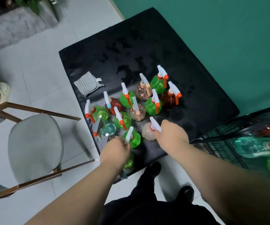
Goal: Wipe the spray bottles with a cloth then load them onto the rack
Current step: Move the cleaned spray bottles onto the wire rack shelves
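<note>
Low on the black table (163, 51), near the frame's centre, spray bottles (152, 106) stand in a cluster: green, red, pale and teal. At its lower edge the left hand (114, 151) is curled round the white spray head of a green bottle (135, 140). Just beside it, the right hand (171, 133) clasps the neck of a pale bottle (147, 133). The striped cloth (88, 83) lies at the cluster's upper left, apart from both hands. At the right edge a black wire rack (220, 140) holds a few blurred bottles. A grey chair (35, 148) stands lower left.
</note>
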